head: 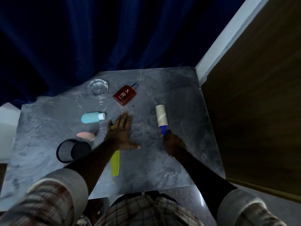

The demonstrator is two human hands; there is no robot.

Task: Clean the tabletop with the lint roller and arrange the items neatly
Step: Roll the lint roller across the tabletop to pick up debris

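- Yellow comb (pixel 115 165): middle stretch hidden under the left hand (pixel 121 133) and wrist; only a sliver shows at the hand's far-left side.
- Lint roller (pixel 161 118): near end of the blue handle covered by the right hand (pixel 174 144).
- Black mesh cup (pixel 71 150), lying on its side: near-right edge cut by the left forearm.
- Red perfume bottle (pixel 125 94): small print under "ZX" too fine to read.
- Both plaid sleeves blurred, cut off by the bottom edge.
- White object (pixel 6 131) far left: cut by frame edge, unidentifiable.
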